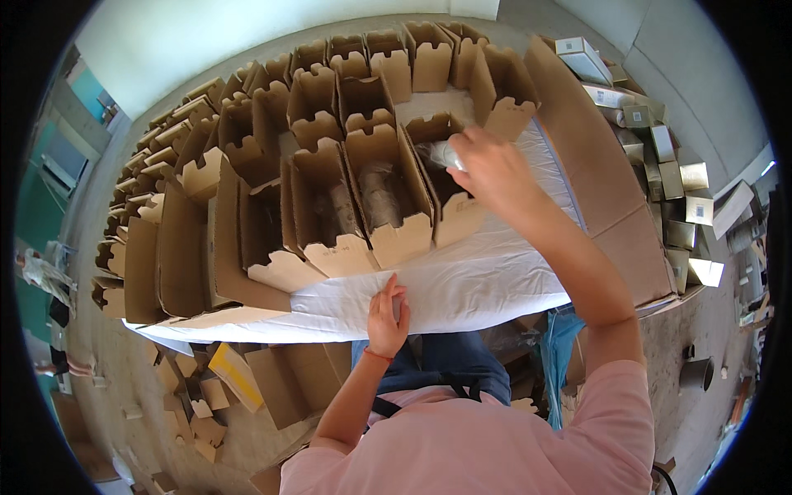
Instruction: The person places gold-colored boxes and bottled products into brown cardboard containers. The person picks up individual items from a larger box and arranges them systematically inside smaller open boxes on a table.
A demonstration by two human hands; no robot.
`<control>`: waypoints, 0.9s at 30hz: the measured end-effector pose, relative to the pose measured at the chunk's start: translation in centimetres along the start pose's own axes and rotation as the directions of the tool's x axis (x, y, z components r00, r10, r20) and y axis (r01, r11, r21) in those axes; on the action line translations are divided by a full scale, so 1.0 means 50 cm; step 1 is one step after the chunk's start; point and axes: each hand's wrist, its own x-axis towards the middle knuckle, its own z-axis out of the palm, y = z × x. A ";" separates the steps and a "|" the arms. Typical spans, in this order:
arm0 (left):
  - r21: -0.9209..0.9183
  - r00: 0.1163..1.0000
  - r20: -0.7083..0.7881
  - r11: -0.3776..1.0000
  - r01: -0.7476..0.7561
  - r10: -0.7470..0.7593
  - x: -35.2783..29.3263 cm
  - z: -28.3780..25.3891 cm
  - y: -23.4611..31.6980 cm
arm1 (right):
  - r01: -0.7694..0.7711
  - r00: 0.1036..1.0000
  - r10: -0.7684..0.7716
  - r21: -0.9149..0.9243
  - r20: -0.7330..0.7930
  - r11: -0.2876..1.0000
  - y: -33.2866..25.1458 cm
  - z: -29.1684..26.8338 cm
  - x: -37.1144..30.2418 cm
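Observation:
My right hand (488,169) reaches over an open cardboard box (460,216) in the front row. Its fingers are closed on a whitish item in clear plastic wrap (445,155), whose exact kind I cannot make out. The item is at the box's mouth, partly hidden by the hand. My left hand (388,315) is at the near edge of the white cloth (495,280), fingers loosely bent and apart, holding nothing I can see. Just left of the right hand's box, one box (403,245) contains a brownish plastic-wrapped cylinder (379,195). A similar wrapped piece (345,209) lies in the box beside that.
Several rows of open boxes (363,95) cover the table's left and far side. A large cardboard sheet (594,157) lies along the right, with a pile of small cartons (676,181) beyond it. Below the table are an open carton (293,379) and cardboard scraps (202,404).

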 end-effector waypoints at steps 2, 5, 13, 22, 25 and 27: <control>0.011 0.999 -0.020 1.000 -0.028 0.028 -0.003 0.005 -0.008 | 0.033 0.993 -0.020 -0.104 0.119 0.994 0.009 0.062 0.018; 0.020 0.999 -0.032 0.999 -0.043 0.043 -0.008 0.005 -0.016 | 0.103 0.972 -0.069 -0.143 0.223 0.984 0.012 0.115 0.034; 0.040 0.994 -0.049 0.994 -0.097 0.099 -0.011 0.000 -0.018 | -0.152 0.745 -0.027 0.208 0.667 0.966 0.042 0.090 0.061; 0.055 0.991 -0.037 0.990 -0.126 0.128 -0.013 0.006 -0.015 | -0.239 0.373 -0.058 0.156 0.926 0.958 0.055 0.111 0.081; 0.064 0.991 -0.037 0.990 -0.127 0.130 -0.007 0.007 -0.008 | -0.093 0.291 -0.059 0.090 0.955 0.992 0.055 0.128 0.088; 0.072 0.988 -0.064 0.988 -0.136 0.140 -0.003 0.007 -0.006 | -0.220 0.348 -0.040 0.123 0.937 0.968 0.055 0.129 0.086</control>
